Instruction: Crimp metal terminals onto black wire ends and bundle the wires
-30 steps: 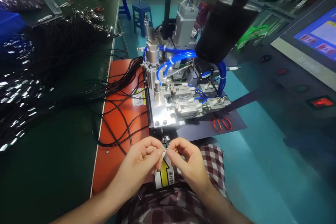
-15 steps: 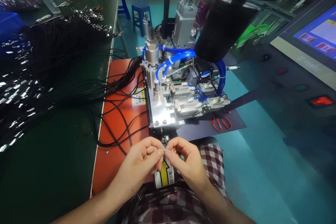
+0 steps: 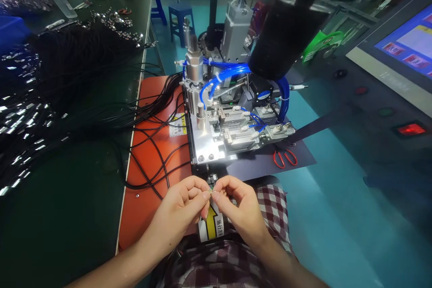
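My left hand [image 3: 184,204] and my right hand [image 3: 241,204] meet fingertip to fingertip in front of the machine's near edge. Each is closed in a pinch between thumb and forefinger. Fine light-coloured wires [image 3: 211,191] run between the two pinches; how many there are is too small to make out. Just beyond the fingertips sits a small dark metal fixture [image 3: 212,179]. Beneath the hands is a white label with a yellow arrow [image 3: 211,225].
A metal machine [image 3: 209,141] with blue air hoses [image 3: 232,71] stands ahead. Black cables [image 3: 153,112] spread over the orange mat [image 3: 135,220] from a large cable pile [image 3: 81,63]. Red-handled scissors [image 3: 285,159] lie right; a control panel [image 3: 388,94] stands beyond.
Both hands keep their pinch in the same place. The light wire between the fingertips shows slightly less. The camera's view has shifted a little.
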The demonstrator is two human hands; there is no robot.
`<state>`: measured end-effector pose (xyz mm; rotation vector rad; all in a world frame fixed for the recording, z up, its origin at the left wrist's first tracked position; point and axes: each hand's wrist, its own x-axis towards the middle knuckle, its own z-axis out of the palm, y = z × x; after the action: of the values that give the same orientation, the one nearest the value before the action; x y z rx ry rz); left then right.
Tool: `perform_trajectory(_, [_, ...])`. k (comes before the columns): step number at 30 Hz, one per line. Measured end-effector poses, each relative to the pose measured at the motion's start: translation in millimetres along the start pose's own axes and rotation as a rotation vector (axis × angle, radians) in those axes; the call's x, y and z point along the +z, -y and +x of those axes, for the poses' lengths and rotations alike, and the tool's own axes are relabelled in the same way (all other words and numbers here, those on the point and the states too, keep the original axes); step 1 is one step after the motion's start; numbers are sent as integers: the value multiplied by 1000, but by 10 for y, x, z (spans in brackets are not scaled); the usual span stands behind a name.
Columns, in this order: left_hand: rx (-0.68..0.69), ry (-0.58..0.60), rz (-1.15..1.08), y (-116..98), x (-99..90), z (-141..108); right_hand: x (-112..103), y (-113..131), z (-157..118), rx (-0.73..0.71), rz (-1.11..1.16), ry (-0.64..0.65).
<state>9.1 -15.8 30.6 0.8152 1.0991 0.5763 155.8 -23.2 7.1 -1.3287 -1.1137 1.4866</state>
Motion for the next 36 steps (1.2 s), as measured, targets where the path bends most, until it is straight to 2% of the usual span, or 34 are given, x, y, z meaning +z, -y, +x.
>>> perform_trajectory(12, [22, -5, 3, 17, -8, 7, 5, -26, -35, -8, 0, 2])
perform_trajectory(19, [-1, -3, 9, -2, 0, -8, -43, -64, -31, -35, 35, -67])
perform_trajectory(22, [-4, -1, 14, -1, -1, 0, -61, -82, -25, -34, 17, -44])
perform_trajectory(26, [13, -2, 33, -1, -5, 11, -45, -79, -38, -86, -40, -11])
perform_trajectory(32, [11, 12, 16, 11, -9, 5, -20, -40, -47, -247, -238, -71])
perform_trajectory(36, [37, -2, -13, 32, 4, -3, -22, -48, -52, -257, -277, -82])
